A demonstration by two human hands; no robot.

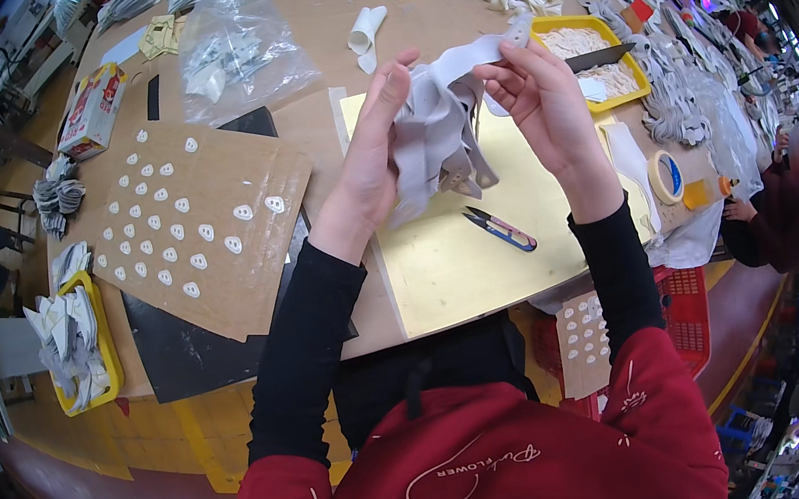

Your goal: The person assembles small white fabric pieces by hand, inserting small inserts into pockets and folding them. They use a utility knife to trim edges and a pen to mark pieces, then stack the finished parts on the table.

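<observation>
My left hand (369,158) and my right hand (541,95) are both raised above the table, gripping a bunch of grey-white fabric straps (439,128). The left hand clasps the bundle from the side. The right hand pinches one strap's upper end between thumb and fingers. Some straps hang down over a yellow cutting mat (462,261). A small pair of thread snips (500,229) lies on that mat just below the hands.
A brown cardboard sheet (259,258) dotted with small white pieces lies at left over black sheets. A clear plastic bag (238,54), a yellow tray (635,82) with a blade, a tape roll (666,177), and a yellow bin (98,319) of fabric surround it. Another person (796,197) sits at right.
</observation>
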